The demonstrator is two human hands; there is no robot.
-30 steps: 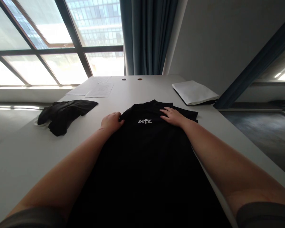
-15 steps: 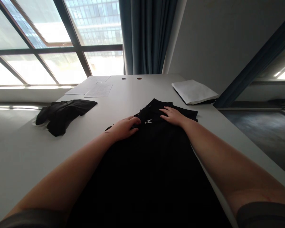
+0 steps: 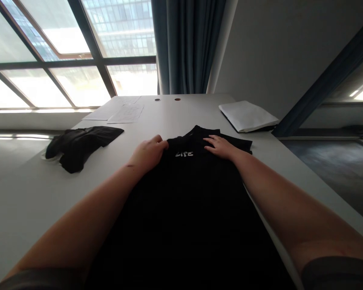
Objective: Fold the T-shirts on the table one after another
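A black T-shirt [image 3: 196,193] lies spread on the white table [image 3: 169,112], its collar towards the far end and its hem towards me. White letters reading "LIFE" show on its chest. My left hand [image 3: 149,152] is closed on the shirt's left shoulder area, fingers pinching the cloth. On the other side of the chest, my right hand [image 3: 220,146] rests flat with its fingers spread, just below the right shoulder and sleeve. The lower part of the shirt runs out of view between my forearms.
A crumpled dark garment [image 3: 83,145] lies on the table at left. Sheets of paper [image 3: 127,113] are at the back left, and a white folded item [image 3: 248,116] with a dark underside sits at the back right. Behind the table hangs a blue curtain [image 3: 187,48].
My left hand has moved left and slightly away from me, drawing the shoulder cloth outward. The chest lettering, partly covered before, now shows in full. My right hand has stayed in place.
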